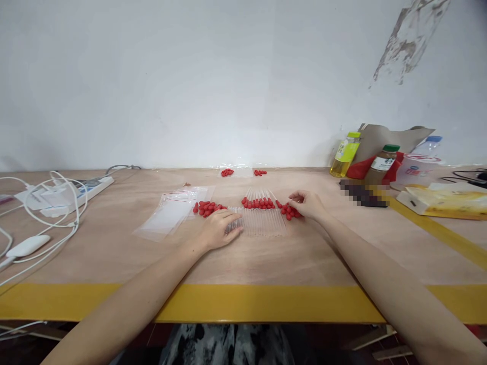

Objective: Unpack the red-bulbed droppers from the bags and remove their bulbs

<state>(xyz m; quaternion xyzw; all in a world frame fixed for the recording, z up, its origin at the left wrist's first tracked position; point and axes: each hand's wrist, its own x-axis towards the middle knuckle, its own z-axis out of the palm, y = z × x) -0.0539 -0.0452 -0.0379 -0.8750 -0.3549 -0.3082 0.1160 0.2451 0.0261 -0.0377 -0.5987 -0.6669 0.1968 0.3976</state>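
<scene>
Several clear glass tubes (pixel 264 221) lie side by side on the brown tabletop. Behind them is a row of glass droppers with red rubber bulbs (pixel 258 203) fitted, their tubes pointing toward the wall. My left hand (pixel 221 228) rests at the left end of the loose tubes, fingers stretched over them and thumb apart. To its left is a pile of loose red rubber bulbs (pixel 207 208). Over a second pile of red bulbs (pixel 291 212) hovers my right hand (pixel 307 204), its fingers bent and thumb apart from them; I see nothing between them.
Clear zip bags (pixel 167 213) lie left of the bulbs. By the wall are two small groups of red pieces (pixel 227 173). A power strip (pixel 79 196) with tangled white cables sits at far left. Bottles (pixel 345 154), a tub (pixel 414 170) and a tissue pack (pixel 445 201) stand at right.
</scene>
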